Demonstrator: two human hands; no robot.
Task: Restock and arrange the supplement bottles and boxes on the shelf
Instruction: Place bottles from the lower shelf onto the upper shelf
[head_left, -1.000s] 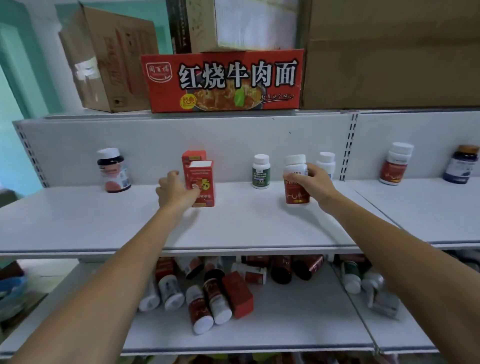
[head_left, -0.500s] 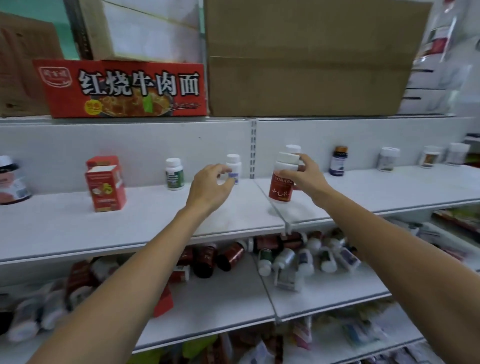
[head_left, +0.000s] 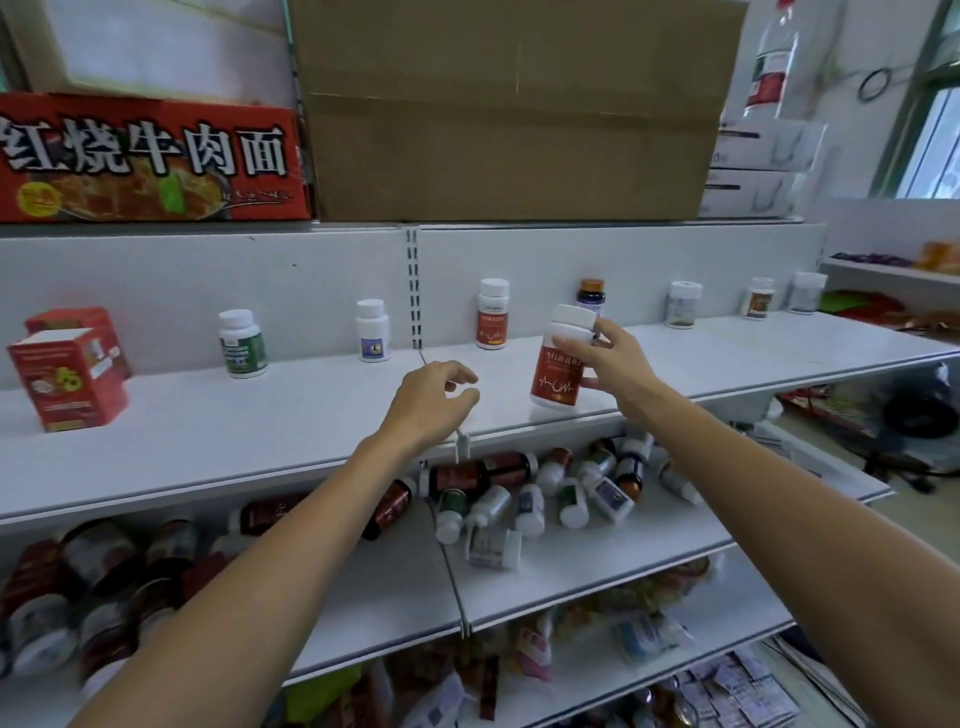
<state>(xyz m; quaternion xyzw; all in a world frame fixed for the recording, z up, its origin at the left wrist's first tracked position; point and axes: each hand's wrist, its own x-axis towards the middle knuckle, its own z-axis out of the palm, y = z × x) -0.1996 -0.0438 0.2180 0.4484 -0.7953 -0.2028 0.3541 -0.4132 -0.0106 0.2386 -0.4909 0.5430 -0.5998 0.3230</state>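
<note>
Head view showed the right hand (head_left: 608, 374) grasping a red-labelled bottle (head_left: 558, 369), tilted near the front edge of the shelf (head_left: 260, 426), the left hand (head_left: 431, 405) loosely curled and empty beside it; placing seemed in hand, next calling for righting it before the matching bottle (head_left: 492, 317) at the back.

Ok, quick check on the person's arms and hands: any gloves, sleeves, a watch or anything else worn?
Nothing worn that shows. The left hand and right hand are bare: no gloves, no rings visible. The left forearm and right forearm are bare as far as the frame's edge, with no sleeve, watch or wristband in view.
</note>
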